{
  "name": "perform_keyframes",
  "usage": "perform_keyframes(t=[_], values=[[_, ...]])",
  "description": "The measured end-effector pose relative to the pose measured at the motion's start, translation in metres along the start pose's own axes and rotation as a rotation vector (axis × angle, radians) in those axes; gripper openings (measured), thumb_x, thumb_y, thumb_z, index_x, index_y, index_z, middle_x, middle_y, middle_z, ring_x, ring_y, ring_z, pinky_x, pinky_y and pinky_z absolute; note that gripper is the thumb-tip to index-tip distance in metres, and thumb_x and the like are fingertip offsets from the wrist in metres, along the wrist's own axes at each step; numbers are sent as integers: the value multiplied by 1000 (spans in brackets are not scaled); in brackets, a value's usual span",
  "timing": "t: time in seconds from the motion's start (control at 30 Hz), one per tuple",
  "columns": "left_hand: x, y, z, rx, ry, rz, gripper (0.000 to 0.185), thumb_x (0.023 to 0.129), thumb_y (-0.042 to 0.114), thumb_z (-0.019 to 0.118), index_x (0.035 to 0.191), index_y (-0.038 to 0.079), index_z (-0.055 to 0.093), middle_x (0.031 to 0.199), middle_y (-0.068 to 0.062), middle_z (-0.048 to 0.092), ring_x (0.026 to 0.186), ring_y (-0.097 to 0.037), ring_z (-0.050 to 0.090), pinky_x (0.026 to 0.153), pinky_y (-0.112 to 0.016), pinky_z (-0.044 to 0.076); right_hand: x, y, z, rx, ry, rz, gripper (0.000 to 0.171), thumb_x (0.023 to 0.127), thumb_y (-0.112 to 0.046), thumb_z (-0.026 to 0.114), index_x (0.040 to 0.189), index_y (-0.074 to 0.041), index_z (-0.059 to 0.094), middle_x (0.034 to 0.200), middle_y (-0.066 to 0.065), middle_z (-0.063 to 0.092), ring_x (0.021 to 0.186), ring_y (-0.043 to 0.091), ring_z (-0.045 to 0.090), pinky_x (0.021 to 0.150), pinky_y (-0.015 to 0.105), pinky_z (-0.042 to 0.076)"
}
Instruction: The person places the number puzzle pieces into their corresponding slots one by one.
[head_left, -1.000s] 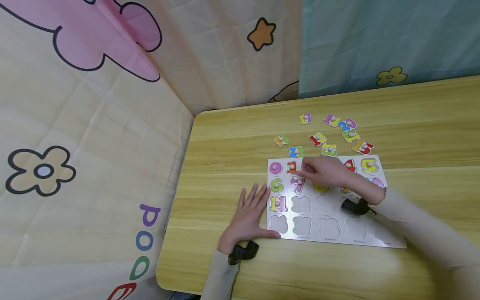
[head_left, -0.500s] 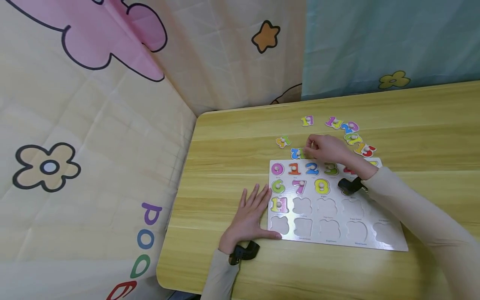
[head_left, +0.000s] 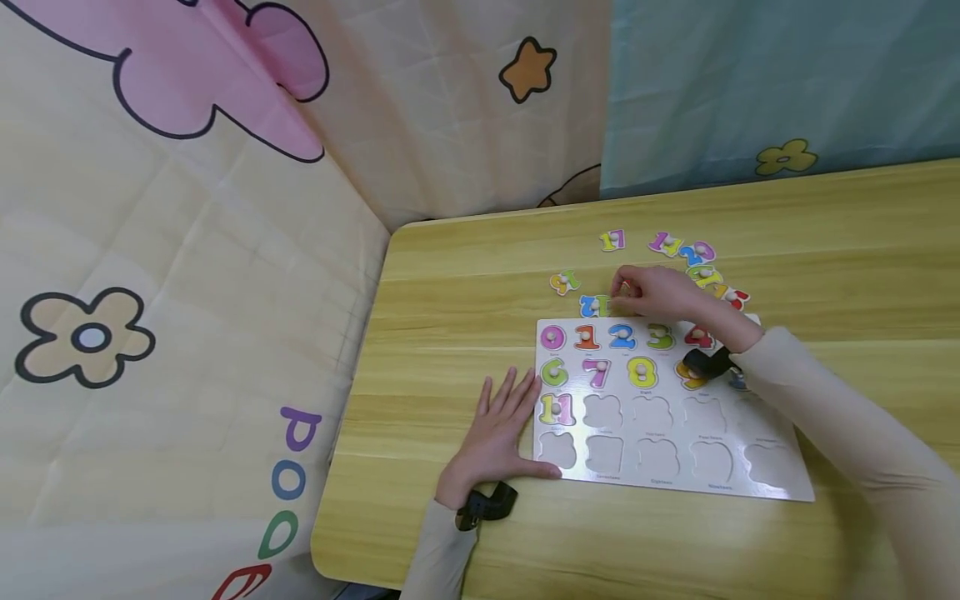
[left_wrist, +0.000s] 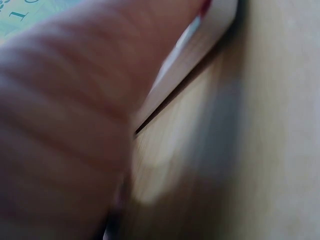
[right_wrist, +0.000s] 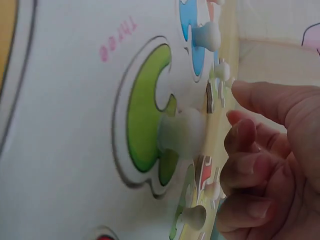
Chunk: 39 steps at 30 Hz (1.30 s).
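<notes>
Your left hand point(head_left: 498, 429) is lying flat on the wooden table point(head_left: 825, 242), fingers straight and spread a bit, with the fingertips and thumb up against the left edge of the number puzzle board point(head_left: 780, 479). It isn't gripping anything, just pressing there. The left wrist camera is mostly a blurry close-up of a finger next to the board's edge point(left_wrist: 210, 35), so no extra detail from that one.

Your right hand point(head_left: 660, 293) is reaching past the top edge of the board, into the loose number pieces scattered on the table. The fingers are curled in over a red piece point(head_left: 624, 289), which sits just above the board near the blue 12 point(head_left: 592, 306). In the right wrist view the fingers point(right_wrist: 250, 170) are bent toward each other right by a small white knob point(right_wrist: 194, 217), but I can't tell if you've actually pinched it or are only touching it.

On the board, 0 through 3 sit in the top row, with the green 3 point(right_wrist: 147, 107) big in the right wrist view. In the next row 6, 7 and the yellow 8 point(head_left: 642, 372) are in place, and 11 point(head_left: 556, 408) below them. The other slots in the bottom two rows show bare cutouts. The 17 point(head_left: 612, 241) and a few more pieces lie farther back on the table, close to your right hand.
</notes>
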<state>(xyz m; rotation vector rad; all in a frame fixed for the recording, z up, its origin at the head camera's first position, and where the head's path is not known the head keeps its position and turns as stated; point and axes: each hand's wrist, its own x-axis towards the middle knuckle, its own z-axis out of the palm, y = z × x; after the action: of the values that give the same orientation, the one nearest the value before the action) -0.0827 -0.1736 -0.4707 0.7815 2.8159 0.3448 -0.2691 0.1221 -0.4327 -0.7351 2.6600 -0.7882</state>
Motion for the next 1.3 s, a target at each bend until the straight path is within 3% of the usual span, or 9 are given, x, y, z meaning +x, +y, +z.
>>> perform_keyframes(t=[0.13,0.27,0.5,0.67,0.8,0.97,1.2,1.3], values=[[-1,-1,0,7,2,5,123,66,77,63,153,13,3,159,-2,-1,143,-24,-11,111,-49,-11,3,-7,6,-11,-81,-88,26,90,-25,66,111,-11,58,68,-1,51,57,17,46,51,30,35],[-2,-2,0,5,-1,7,123,66,77,63,153,13,4,159,-2,-2,143,-24,-11,111,-49,-11,8,-14,11,-34,-93,-121,24,91,-22,64,112,-10,58,68,-1,51,56,16,46,52,30,35],[-2,-2,1,-1,-8,0,123,66,77,63,153,13,4,159,-2,-2,143,-24,-11,111,-49,-11,17,-20,14,-152,-95,-138,12,94,-21,59,98,-11,54,62,0,47,53,17,46,49,29,32],[-3,-2,0,5,-2,9,123,67,76,64,153,12,5,159,-2,-1,143,-24,-10,111,-50,-10,16,-18,13,-253,-59,-102,16,93,-23,56,88,-10,48,62,1,46,52,18,45,47,30,30],[-3,-3,0,7,4,14,123,67,76,64,153,11,6,159,-2,-1,143,-25,-10,111,-50,-10,4,-20,9,-265,-36,-84,18,94,-25,55,86,-10,48,60,2,45,51,18,45,46,29,30],[-3,-3,0,9,7,11,124,66,76,65,153,12,5,159,-2,-2,143,-24,-10,112,-50,-10,-19,-28,10,-247,-8,-134,25,94,-28,57,75,-15,47,56,-2,42,47,15,41,45,27,25],[-1,-3,-1,11,0,6,124,66,77,63,153,12,4,159,-2,-2,143,-25,-10,112,-50,-10,-47,-41,28,-160,4,-235,36,93,-32,62,65,-21,42,51,-10,34,44,7,34,44,25,18],[0,-3,-1,8,-6,2,124,66,77,63,153,12,3,159,-1,-3,143,-24,-10,112,-49,-10,-58,-48,37,-113,-39,-241,37,92,-34,63,64,-22,41,51,-12,34,45,5,33,45,24,20]])
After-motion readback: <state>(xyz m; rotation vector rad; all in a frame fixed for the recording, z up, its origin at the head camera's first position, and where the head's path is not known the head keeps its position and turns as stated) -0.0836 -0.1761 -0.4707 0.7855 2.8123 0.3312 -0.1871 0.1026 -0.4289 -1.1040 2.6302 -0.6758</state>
